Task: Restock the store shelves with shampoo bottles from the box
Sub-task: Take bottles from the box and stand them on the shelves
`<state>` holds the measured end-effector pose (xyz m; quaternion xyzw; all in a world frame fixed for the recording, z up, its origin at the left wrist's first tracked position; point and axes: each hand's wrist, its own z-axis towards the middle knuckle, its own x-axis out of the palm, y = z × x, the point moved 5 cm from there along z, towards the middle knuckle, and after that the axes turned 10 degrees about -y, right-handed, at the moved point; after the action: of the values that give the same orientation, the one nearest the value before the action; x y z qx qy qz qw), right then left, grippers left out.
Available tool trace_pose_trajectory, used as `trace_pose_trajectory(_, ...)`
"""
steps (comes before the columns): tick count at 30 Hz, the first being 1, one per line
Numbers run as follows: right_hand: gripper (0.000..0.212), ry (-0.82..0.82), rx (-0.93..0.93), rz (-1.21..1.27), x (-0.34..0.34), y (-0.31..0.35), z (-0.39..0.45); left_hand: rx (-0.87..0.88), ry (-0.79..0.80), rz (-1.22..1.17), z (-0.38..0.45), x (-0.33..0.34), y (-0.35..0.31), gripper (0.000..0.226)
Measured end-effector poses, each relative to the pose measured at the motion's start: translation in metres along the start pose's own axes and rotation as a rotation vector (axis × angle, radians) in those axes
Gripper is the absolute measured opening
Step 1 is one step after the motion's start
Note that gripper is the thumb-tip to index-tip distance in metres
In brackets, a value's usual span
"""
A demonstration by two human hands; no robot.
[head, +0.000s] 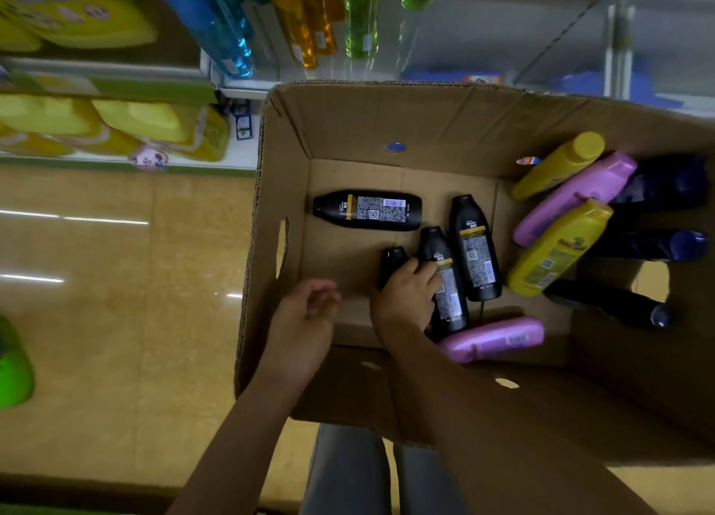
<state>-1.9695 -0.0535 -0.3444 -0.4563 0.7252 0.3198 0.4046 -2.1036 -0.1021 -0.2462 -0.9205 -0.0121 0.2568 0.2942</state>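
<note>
An open cardboard box point(271, 205) stands in front of me with shampoo bottles lying loose in it. One black bottle point(367, 209) lies crosswise at the back, and two more point(476, 247) point(450, 301) lie side by side. My right hand point(406, 298) is down in the box, its fingers curled over a smaller black bottle point(392, 261) and touching the one beside it. My left hand point(305, 321) hovers over the box's near left corner, loosely curled and holding nothing. A pink bottle point(491, 338) lies near my right wrist.
Yellow point(557, 247), pink point(576, 197) and dark blue bottles point(657, 243) are heaped at the box's right side. Shelves with yellow containers point(135, 120) stand at left, coloured bottles point(232, 31) above, a bare shelf point(522, 31) beyond the box. A green object point(11, 363) sits on the floor.
</note>
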Motion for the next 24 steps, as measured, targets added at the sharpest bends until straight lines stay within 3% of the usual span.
trace_pose_trajectory(3,0.047,-0.006,-0.042,-0.015,0.007,0.001,0.0,-0.028,0.004,-0.007,0.002,-0.003,0.005,0.024)
trace_pose_trajectory(9,0.07,0.105,-0.135,0.21,-0.009,-0.002,-0.003,-0.022,0.039,0.018,-0.001,-0.004,0.005,0.023)
trace_pose_trajectory(13,0.06,0.064,-0.121,0.468,-0.05,0.0,-0.002,-0.01,0.049,0.009,-0.011,-0.007,-0.006,0.02)
trace_pose_trajectory(20,0.038,0.147,-0.158,0.878,-0.141,0.019,-0.005,-0.006,0.12,-0.097,-0.034,-0.009,-0.041,0.016)
trace_pose_trajectory(24,0.04,0.208,-0.2,1.015,-0.203,0.027,-0.018,0.003,0.184,-0.239,-0.05,-0.012,-0.065,0.021)
